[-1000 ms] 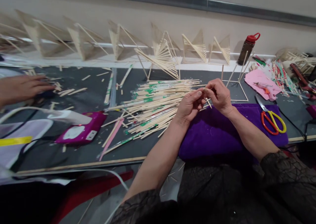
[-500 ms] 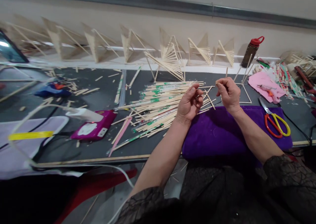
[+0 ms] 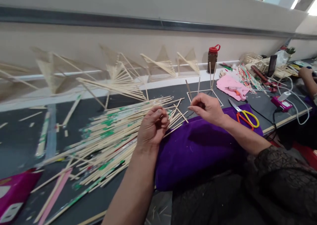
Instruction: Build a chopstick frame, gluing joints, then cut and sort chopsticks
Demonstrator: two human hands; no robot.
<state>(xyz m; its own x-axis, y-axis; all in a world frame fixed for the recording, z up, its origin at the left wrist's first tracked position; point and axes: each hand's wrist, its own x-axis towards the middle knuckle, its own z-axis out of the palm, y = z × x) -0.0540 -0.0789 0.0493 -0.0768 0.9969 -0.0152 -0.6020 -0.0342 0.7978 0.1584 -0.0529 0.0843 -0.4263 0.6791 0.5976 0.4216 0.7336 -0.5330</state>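
Observation:
Over the edge of the purple cloth [image 3: 193, 149], my left hand [image 3: 152, 127] is turned palm up with its fingers curled and thumb against them. My right hand [image 3: 208, 109] faces it across a gap, thumb and forefinger pinched. Anything between the fingers of either hand is too small to make out. Under and left of my left hand lies a pile of thin wooden sticks [image 3: 116, 129], some in green-printed wrappers. Just behind my right hand stands a stick frame [image 3: 218, 96] with a square base and upright sticks.
Scissors [image 3: 244, 114] lie on the cloth's right end. Beyond them, a glue gun [image 3: 235, 90] rests on pink paper [image 3: 225, 83]. Fanned stick structures [image 3: 121, 81] line the wall beside a bottle [image 3: 212, 59]. A magenta power box [image 3: 17, 192] sits front left; another person's hand [image 3: 305, 74] shows far right.
The view has swung to the right, bringing the other person's hand and a second power box into sight. Both my hands keep much the same curled poses, still apart.

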